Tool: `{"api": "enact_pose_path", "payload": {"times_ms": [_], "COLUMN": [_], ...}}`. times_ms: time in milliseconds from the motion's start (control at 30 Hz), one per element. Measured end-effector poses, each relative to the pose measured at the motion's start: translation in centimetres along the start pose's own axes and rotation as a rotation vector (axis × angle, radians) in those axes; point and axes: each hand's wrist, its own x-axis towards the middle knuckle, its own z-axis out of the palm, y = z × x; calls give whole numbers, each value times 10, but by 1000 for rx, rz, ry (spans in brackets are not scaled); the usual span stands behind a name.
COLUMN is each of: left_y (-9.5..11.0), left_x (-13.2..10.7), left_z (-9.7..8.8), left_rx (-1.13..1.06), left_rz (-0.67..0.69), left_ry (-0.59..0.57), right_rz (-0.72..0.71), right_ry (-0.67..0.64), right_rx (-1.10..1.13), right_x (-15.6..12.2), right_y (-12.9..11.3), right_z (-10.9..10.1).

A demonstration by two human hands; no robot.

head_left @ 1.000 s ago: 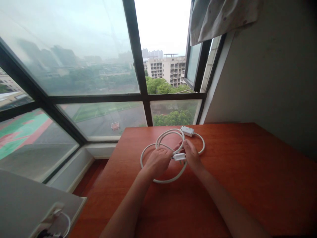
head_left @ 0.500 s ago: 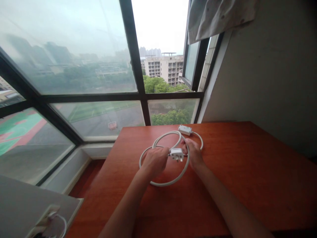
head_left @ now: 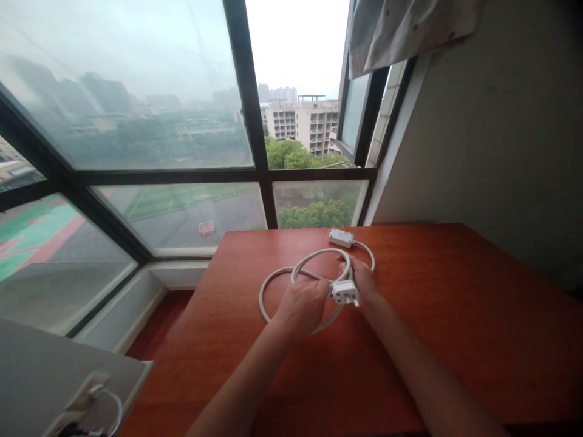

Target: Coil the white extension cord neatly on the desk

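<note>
My left hand (head_left: 304, 305) is closed round a white power cable (head_left: 268, 284) just behind its three-pin plug (head_left: 345, 292), whose prongs point toward me and to the right. To the right, my right hand (head_left: 361, 276) grips a looped part of the same cable, its fingers partly hidden by the loops and the plug. Loops of the cable rise between the hands, and a wider loop lies to the left over the tabletop. From the right hand the cable curves back to a white rectangular box (head_left: 340, 237) at the far edge.
The reddish-brown wooden table (head_left: 455, 315) reaches a large dark-framed window (head_left: 182, 178). At lower left a wall socket (head_left: 88, 393) has a white cord plugged in. A grey curtain (head_left: 410, 30) hangs at top right beside the wall.
My left hand has moved right with the plug, closer to my right hand. The upper cable loop has shifted right and grown smaller. The white box has stayed in place.
</note>
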Motion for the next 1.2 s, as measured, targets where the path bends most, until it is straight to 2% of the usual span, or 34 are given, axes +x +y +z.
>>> {"api": "enact_pose_path", "payload": {"times_ms": [100,167,267,367,467,567,733,1000,1200], "left_y": [1,1,1,1,1,1,5,10,8], "left_x": [-3,-4,-7,-9,-9,-7,-6,-8,-7], "left_z": [11,18,24,28,29,27,23,28,32], "left_rx": [63,44,8,72,193,250,78,59,182], "left_rz": [39,32,14,78,133,106,62,74,31], "left_ry": [-56,-49,-38,-62,-87,-108,-133,-210,-242], "right_rz": [-46,-96,-165,-208,-211,-229,-267,-308,-332], "right_ry": [42,61,45,14,0,52,150,130,102], "right_rx": [1,-14,-17,4,-3,-70,-120,-138,-147], "right_x": [-2,-3,-6,-8,-8,-10,-16,-14,-11], "right_y": [-3,-4,-6,-7,-6,-4,-4,-4,0], "right_z": [2,3,5,6,6,6,9,7,5]}}
